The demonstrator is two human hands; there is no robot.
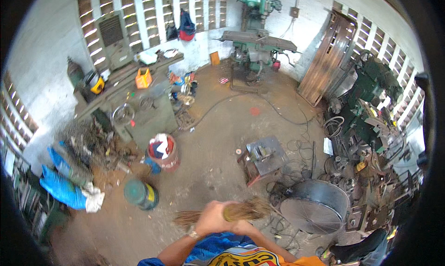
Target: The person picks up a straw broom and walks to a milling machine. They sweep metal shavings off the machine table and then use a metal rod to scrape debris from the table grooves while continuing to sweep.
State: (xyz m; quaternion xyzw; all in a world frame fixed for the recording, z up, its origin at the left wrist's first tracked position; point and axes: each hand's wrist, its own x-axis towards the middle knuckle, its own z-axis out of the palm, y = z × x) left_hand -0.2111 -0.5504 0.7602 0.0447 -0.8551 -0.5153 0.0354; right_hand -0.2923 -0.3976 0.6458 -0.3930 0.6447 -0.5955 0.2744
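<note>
Both hands closed around a bundle of thin brown sticks [232, 212], held level at chest height: left hand [211, 219] at the middle, right hand [243, 227] just beside it (likely a twig broom, blurred). Below, dusty concrete floor [218, 122]; a green can [140, 194] left, a round metal fan [315, 205] right, a red bucket [164, 151] beyond.

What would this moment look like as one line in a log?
left hand: grips broom | right hand: on broom | near: green drum, round fan | floor: dusty
</note>
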